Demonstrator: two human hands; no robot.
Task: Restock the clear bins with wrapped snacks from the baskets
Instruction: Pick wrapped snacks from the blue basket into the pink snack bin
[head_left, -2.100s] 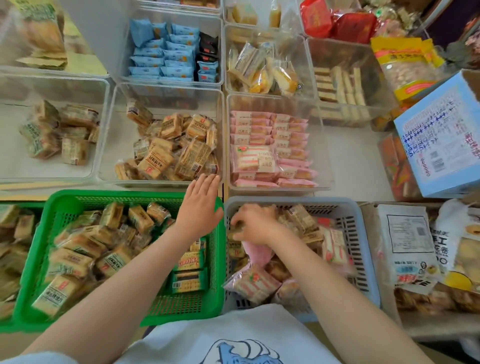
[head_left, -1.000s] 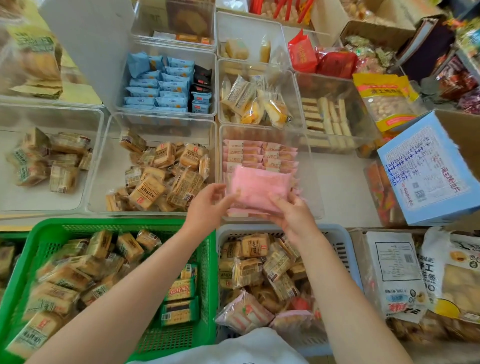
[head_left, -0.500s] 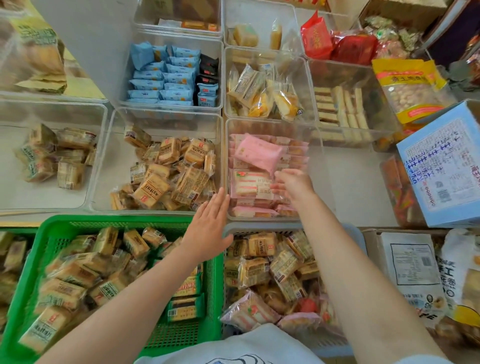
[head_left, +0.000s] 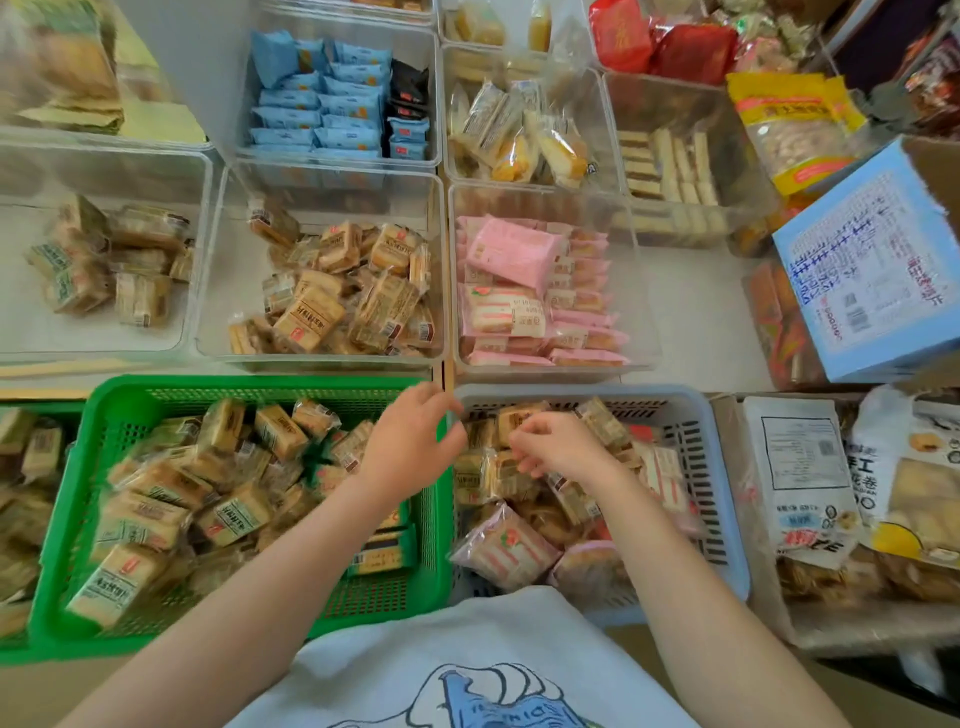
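snacks (head_left: 498, 470) under loosely curled, empty fingers (head_left: 524, 434)

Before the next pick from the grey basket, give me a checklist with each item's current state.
1. Right hand free to take a snack: ok, fingers loosely curled over the grey basket, nothing in its grip.
2. Left hand free: ok, it holds nothing, at the green basket rim.
3. Pink snacks left in the grey basket: ok, a pink-wrapped snack lies near its front.
4. Room in the pink snack bin: ok, bare space along its right side.
5. Last pink packet settled: not ok, it lies tilted on top of the rows.
6. Which snack the right hand is going for: cannot tell.
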